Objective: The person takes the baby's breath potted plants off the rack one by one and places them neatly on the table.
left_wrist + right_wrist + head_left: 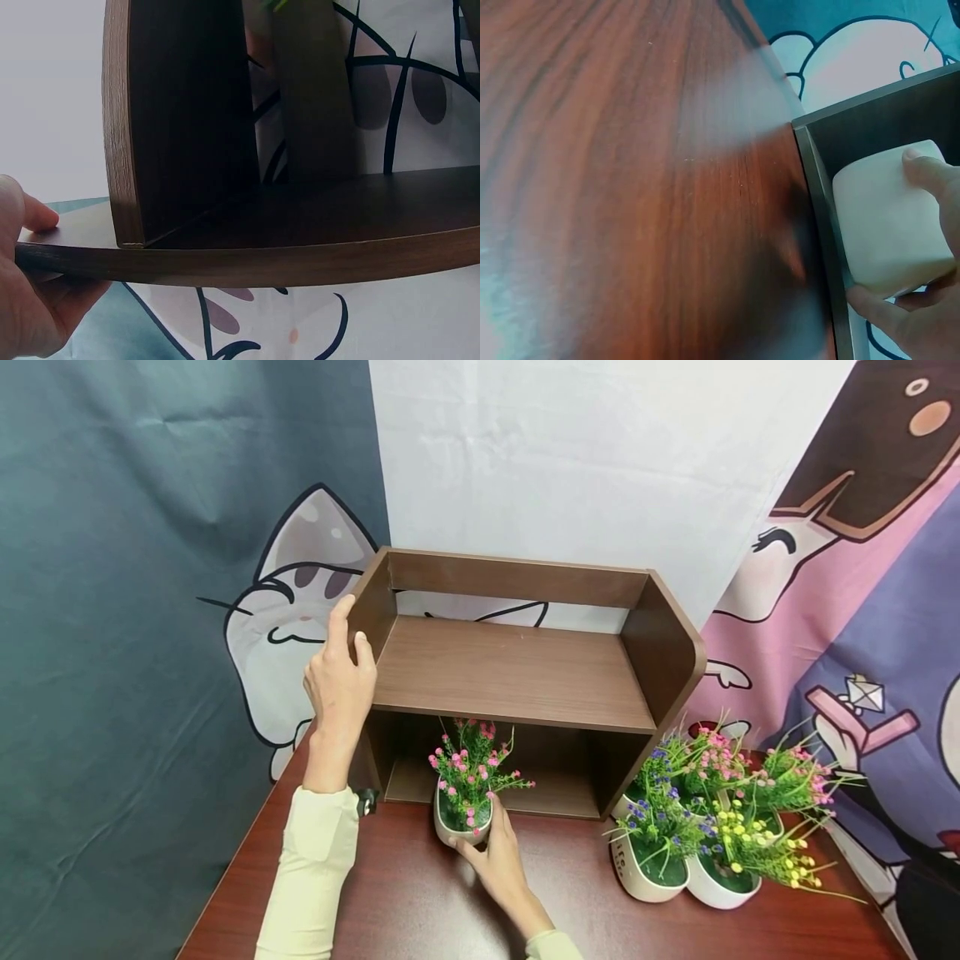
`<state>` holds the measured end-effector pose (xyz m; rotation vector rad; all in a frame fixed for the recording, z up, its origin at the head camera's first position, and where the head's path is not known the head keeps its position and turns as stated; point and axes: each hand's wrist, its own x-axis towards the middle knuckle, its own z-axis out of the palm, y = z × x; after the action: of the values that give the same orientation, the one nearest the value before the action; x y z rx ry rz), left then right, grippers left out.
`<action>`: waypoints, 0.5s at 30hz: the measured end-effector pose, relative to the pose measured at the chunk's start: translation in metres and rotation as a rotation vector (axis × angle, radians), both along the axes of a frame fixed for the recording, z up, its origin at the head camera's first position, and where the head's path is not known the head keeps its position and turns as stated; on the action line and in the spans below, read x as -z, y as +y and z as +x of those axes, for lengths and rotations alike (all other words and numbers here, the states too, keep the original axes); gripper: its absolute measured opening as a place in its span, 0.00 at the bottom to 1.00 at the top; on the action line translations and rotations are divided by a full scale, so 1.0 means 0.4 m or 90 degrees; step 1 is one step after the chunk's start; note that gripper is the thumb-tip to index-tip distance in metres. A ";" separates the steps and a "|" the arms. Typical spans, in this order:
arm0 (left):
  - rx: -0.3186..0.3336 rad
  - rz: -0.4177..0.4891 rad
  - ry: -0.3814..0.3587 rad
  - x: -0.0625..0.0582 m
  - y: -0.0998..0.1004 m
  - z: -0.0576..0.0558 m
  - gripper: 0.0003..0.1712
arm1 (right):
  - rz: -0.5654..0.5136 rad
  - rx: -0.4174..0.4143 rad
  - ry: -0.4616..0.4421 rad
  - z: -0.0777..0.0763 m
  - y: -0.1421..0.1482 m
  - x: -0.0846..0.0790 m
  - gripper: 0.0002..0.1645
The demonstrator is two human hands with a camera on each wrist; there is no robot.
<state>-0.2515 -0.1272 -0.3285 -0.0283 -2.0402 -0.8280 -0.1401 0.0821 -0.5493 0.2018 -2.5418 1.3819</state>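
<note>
A brown two-level wooden shelf (510,672) stands on the table. My left hand (341,685) grips its left side panel; in the left wrist view the thumb and fingers (79,300) lie on opposite faces of the board (225,264). My right hand (498,864) holds a white pot (448,831) of pink flowers and green leaves at the front of the lower compartment. The flowers (467,768) reach in under the middle board. Seen from the right wrist, the pot's smooth wall (889,217) sits between thumb and fingers, overlapping the shelf's opening.
Several potted plants cluster to the shelf's right, among them a blue-flowered one in a white pot (649,881) and a yellow-flowered one in a white pot (723,892). Printed cloth (600,460) hangs behind. The reddish-brown table (405,893) extends in front.
</note>
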 end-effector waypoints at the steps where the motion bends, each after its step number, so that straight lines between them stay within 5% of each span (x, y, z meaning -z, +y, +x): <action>1: 0.001 0.000 0.001 0.000 0.001 0.000 0.24 | -0.006 -0.002 -0.002 0.006 0.004 -0.001 0.57; 15: -0.007 0.000 -0.017 0.001 0.002 0.001 0.24 | -0.019 0.029 -0.019 0.082 0.065 0.004 0.58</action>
<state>-0.2511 -0.1264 -0.3287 -0.0059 -2.0630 -0.8247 -0.1071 0.1081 -0.5509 0.1193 -2.5317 1.4143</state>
